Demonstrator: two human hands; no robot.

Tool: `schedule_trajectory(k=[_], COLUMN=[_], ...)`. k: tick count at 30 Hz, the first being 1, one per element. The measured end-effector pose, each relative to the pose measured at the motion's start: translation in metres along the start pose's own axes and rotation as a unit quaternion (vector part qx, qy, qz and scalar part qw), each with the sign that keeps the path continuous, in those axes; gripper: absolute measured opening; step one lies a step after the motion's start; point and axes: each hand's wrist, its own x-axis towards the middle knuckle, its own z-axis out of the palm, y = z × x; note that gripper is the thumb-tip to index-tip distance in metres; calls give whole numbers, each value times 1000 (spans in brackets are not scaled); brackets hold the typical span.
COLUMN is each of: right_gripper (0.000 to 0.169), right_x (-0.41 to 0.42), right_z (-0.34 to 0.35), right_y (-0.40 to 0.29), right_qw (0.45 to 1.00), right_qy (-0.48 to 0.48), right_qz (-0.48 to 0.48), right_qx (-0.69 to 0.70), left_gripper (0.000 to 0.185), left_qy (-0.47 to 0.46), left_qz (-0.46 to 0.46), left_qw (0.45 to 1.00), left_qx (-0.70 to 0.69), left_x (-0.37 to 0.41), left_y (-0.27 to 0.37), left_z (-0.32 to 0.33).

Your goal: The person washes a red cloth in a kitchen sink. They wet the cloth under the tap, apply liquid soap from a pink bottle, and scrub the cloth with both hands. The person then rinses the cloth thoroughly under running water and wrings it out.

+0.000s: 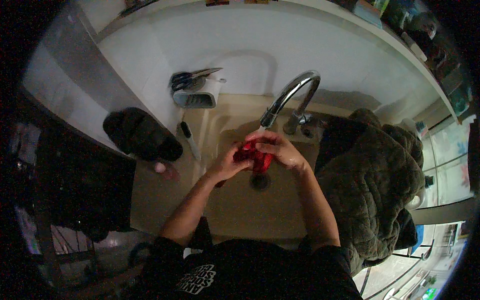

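Observation:
My left hand [230,163] and my right hand [282,150] both grip a bunched, shiny red cloth [263,162], which looks wet. They hold it over the beige sink [255,219], just below the spout of a chrome gooseneck faucet [288,92]. Water seems to run from the spout onto my right fingers. Below the cloth lies the round drain [259,182]. Part of the cloth is hidden behind my fingers, and its exact kind cannot be made out.
A pale holder [212,93] with dark-handled scissors [182,81] is at the back left. A slim white-and-black tool [192,142], a pink lump [160,167] and a dark padded item [138,131] lie left. Thick dark quilted fabric [369,180] is heaped along the right side.

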Motion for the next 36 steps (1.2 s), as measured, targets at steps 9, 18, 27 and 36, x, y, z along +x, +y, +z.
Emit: schedule_trajectory(k=[9, 18, 27, 36], right_gripper=[33, 20, 26, 24], right_x=[-10, -17, 3, -2], right_z=[-26, -22, -3, -5], right_y=[4, -22, 2, -30], right_qw=[998, 844, 969, 932], right_qy=[44, 171, 94, -2], right_qz=[32, 77, 67, 36], right_qx=[-31, -502, -219, -361], left_gripper=[28, 22, 50, 28], left_qy=[116, 209, 156, 138], left_qz=[2, 19, -52, 61], left_qw=[993, 963, 921, 955], left_qx=[23, 169, 353, 254], left_x=[-14, -26, -17, -16], left_y=[13, 0, 54, 30], left_z=[-31, -32, -7, -23])
